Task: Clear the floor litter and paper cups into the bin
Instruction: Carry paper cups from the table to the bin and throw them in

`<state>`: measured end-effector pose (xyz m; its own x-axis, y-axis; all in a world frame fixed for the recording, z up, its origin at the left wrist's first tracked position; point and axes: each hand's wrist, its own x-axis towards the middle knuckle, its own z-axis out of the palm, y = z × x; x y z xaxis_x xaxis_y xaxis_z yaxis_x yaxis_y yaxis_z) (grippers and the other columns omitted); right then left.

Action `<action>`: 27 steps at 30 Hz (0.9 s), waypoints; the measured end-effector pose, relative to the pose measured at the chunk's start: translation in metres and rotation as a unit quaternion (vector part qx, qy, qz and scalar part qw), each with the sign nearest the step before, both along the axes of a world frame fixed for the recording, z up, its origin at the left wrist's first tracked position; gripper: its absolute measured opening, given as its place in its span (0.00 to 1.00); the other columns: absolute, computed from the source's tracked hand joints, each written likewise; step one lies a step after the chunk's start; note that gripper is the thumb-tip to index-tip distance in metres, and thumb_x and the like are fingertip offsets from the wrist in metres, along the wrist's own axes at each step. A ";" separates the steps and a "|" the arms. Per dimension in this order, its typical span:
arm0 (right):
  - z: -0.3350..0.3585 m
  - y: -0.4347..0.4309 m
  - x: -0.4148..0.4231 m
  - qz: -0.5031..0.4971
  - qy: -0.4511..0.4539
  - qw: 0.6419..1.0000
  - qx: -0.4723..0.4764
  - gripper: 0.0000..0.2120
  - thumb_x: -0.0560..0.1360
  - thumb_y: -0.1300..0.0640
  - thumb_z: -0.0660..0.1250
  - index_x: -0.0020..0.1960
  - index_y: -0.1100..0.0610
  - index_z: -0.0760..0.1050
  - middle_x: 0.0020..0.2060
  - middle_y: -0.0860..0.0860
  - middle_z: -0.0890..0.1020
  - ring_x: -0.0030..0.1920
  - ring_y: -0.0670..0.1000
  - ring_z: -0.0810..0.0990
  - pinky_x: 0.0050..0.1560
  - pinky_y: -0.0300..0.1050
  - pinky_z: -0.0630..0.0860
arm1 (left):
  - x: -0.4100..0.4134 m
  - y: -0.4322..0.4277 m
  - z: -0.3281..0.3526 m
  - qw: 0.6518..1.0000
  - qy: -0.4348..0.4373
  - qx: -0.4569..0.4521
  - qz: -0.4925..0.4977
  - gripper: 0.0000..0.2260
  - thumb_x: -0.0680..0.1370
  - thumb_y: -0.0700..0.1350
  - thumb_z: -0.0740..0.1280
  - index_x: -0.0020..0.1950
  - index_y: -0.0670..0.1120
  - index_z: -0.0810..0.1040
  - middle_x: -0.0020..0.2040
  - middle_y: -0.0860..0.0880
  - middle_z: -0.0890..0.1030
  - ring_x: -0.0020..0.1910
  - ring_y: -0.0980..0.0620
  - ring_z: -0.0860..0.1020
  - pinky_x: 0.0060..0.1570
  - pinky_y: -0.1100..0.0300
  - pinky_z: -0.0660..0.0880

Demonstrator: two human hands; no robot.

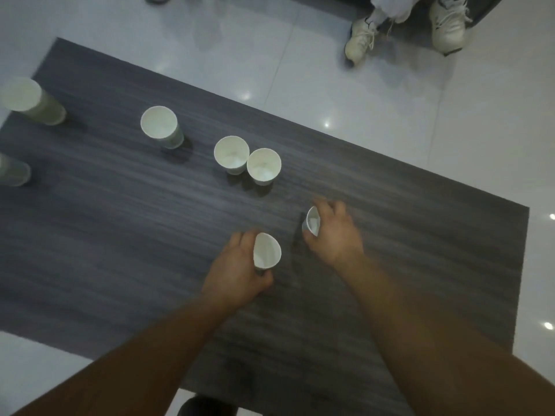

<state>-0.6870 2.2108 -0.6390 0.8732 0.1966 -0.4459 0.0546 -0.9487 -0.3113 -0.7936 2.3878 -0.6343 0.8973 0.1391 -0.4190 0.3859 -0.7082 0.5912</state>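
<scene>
Looks barely started, going by the layout. Gripping a paper cup [267, 250] in the left hand [237, 267], just below centre frame, fingers curled round its wall, with the mouth tipped up and right. Same deal in the right hand [335, 234], a bit higher and to the right: wrapped round a second cup [312, 225], with the mouth turned left. Can't say whether lifted clear of the grey wood-grain table [120, 250] or just tilted on it. No sign of anything binned yet.

Leaves five more upright on the table: left cup of the pair [231, 154] and right cup of the pair [263, 166], touching, just above the hands at centre frame; a lone cup [159, 126] up and left of those; a blurry cup [30, 100] in the upper left; and a cropped cup [13, 172] sliced off by the left edge.

Now the murky bits. No bin anywhere in shot, unless counting the dark rounded thing [204, 406] at the bottom edge, way too cut off to call. No litter spotted on the white tiles [390, 130] either, but plenty of floor hidden under the table and outside the frame. Pale sneakers [360, 37] in the upper right, somebody else's, chopped off at the shins. Too dim and soft to check the cups for contents.
</scene>
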 end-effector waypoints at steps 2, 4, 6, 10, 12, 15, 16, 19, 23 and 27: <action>0.017 -0.003 -0.016 -0.015 0.002 1.000 0.015 0.30 0.76 0.48 0.67 0.75 0.49 0.61 0.68 0.54 0.64 0.64 0.60 0.71 0.58 0.53 0.74 | 0.007 0.002 0.019 1.000 0.000 0.016 0.003 0.31 0.67 0.51 0.73 0.67 0.52 0.65 0.60 0.50 0.70 0.57 0.46 0.74 0.50 0.53 0.74; 0.038 -0.008 -0.027 -0.034 -0.007 0.999 0.034 0.29 0.76 0.47 0.67 0.74 0.48 0.61 0.68 0.53 0.65 0.64 0.59 0.71 0.58 0.53 0.74 | 0.012 0.002 0.042 0.999 -0.006 0.033 0.001 0.32 0.67 0.51 0.74 0.68 0.52 0.65 0.61 0.50 0.71 0.57 0.46 0.74 0.51 0.53 0.73; 0.062 -0.016 -0.037 -0.047 -0.014 0.998 0.049 0.30 0.76 0.47 0.67 0.75 0.47 0.61 0.69 0.53 0.65 0.65 0.59 0.71 0.59 0.52 0.73 | 0.011 0.001 0.067 0.999 -0.013 0.048 -0.009 0.34 0.66 0.51 0.74 0.68 0.51 0.65 0.63 0.50 0.71 0.58 0.46 0.74 0.52 0.54 0.72; 0.112 -0.034 -0.061 -0.050 -0.034 0.997 0.051 0.30 0.75 0.48 0.68 0.75 0.49 0.62 0.69 0.54 0.65 0.64 0.60 0.71 0.59 0.51 0.73 | 0.001 -0.006 0.121 0.997 -0.020 0.067 -0.026 0.34 0.66 0.51 0.74 0.69 0.51 0.65 0.63 0.50 0.72 0.60 0.46 0.73 0.55 0.54 0.71; 0.136 -0.043 -0.078 -0.061 -0.046 0.996 0.034 0.31 0.75 0.48 0.67 0.75 0.48 0.62 0.69 0.53 0.65 0.63 0.59 0.71 0.59 0.51 0.73 | -0.008 -0.012 0.145 0.997 -0.030 0.064 -0.034 0.33 0.66 0.50 0.73 0.68 0.50 0.66 0.62 0.49 0.73 0.58 0.46 0.74 0.52 0.55 0.71; 0.170 -0.054 -0.107 -0.098 -0.063 0.993 0.018 0.31 0.75 0.47 0.67 0.75 0.48 0.62 0.68 0.53 0.66 0.62 0.59 0.72 0.58 0.50 0.73 | -0.018 -0.019 0.179 0.996 -0.040 0.042 -0.066 0.32 0.65 0.48 0.73 0.68 0.50 0.66 0.61 0.48 0.72 0.57 0.45 0.74 0.51 0.57 0.70; 0.181 -0.057 -0.118 -0.114 -0.069 0.991 0.020 0.30 0.75 0.47 0.67 0.75 0.48 0.62 0.68 0.53 0.66 0.62 0.59 0.72 0.58 0.50 0.73 | -0.021 -0.022 0.189 0.995 -0.045 0.036 -0.083 0.34 0.66 0.48 0.73 0.69 0.50 0.65 0.61 0.47 0.71 0.57 0.45 0.74 0.51 0.57 0.70; 0.217 -0.065 -0.156 -0.167 -0.084 0.982 0.008 0.29 0.75 0.47 0.67 0.74 0.48 0.63 0.67 0.53 0.67 0.62 0.59 0.72 0.56 0.50 0.74 | -0.029 -0.028 0.218 0.986 -0.067 0.028 -0.147 0.37 0.67 0.48 0.73 0.73 0.51 0.62 0.63 0.45 0.69 0.58 0.44 0.73 0.52 0.56 0.70; 0.255 -0.068 -0.222 -0.235 -0.107 0.966 -0.003 0.29 0.76 0.46 0.65 0.74 0.49 0.62 0.66 0.54 0.68 0.62 0.60 0.71 0.56 0.53 0.74 | -0.049 -0.038 0.252 0.967 -0.094 0.039 -0.235 0.36 0.67 0.49 0.72 0.73 0.52 0.63 0.64 0.45 0.67 0.57 0.42 0.74 0.54 0.55 0.71; 0.278 -0.070 -0.292 -0.305 -0.115 0.945 -0.017 0.28 0.76 0.46 0.65 0.74 0.49 0.62 0.66 0.54 0.67 0.63 0.58 0.70 0.57 0.52 0.73 | -0.078 -0.061 0.280 0.941 -0.105 0.042 -0.319 0.36 0.68 0.49 0.72 0.73 0.51 0.63 0.65 0.46 0.66 0.58 0.43 0.74 0.53 0.57 0.71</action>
